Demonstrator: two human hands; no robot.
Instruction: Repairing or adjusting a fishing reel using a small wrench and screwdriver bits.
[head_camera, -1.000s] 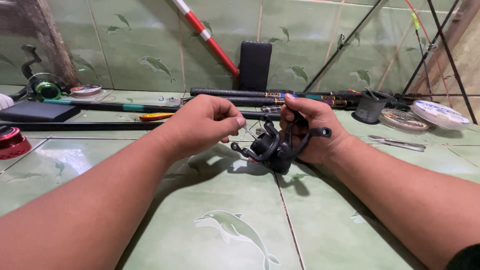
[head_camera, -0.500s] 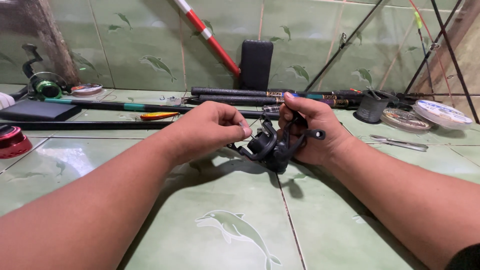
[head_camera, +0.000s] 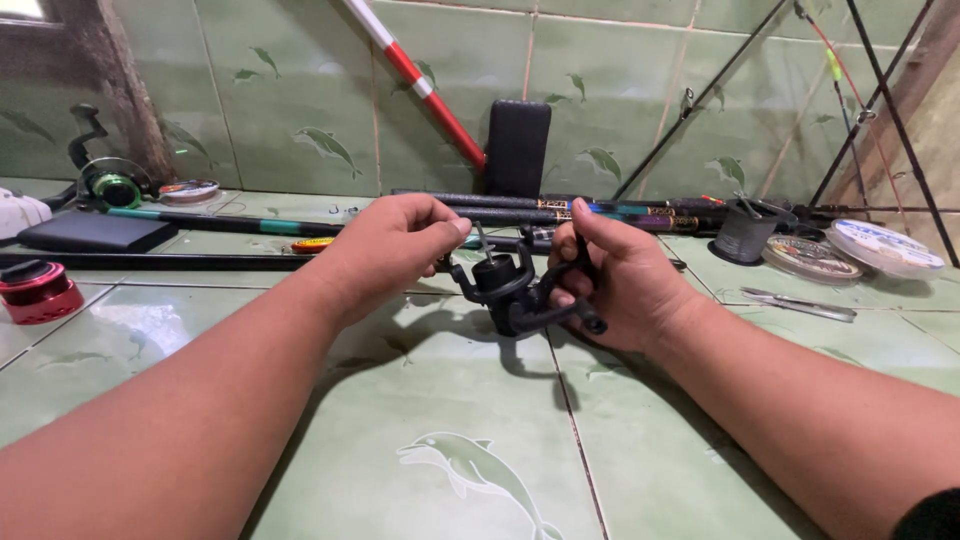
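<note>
Gripping the small black spinning fishing reel (head_camera: 515, 290) just above the glossy green floor tiles (head_camera: 420, 400), the right hand (head_camera: 620, 275) closes its fingers round the reel's body and crank, thumb pointing up. Compared with half a second ago, the reel sits more upright, its matte spool now facing upward, and the left hand (head_camera: 385, 245) has lifted slightly, its thumb and forefinger pinched shut just beside the top of the spool; whether they hold line I cannot tell. The tiles are smooth and reflective, printed with pale dolphin shapes. Left of the reel, well apart, a round red metallic reel (head_camera: 38, 290) rests on the tile. Beyond the reel lie long dark fishing rods (head_camera: 560, 205) with textured grips, laid across the floor. Right of the reel sit a slim pair of metal pliers (head_camera: 800, 303), flat round clear line spools (head_camera: 885, 247) and a dark mesh cup (head_camera: 745, 232). Farthest behind the reel, a flat black rectangular case (head_camera: 518, 148) and a red-and-white pole (head_camera: 420, 85) lean against the tiled wall.
</note>
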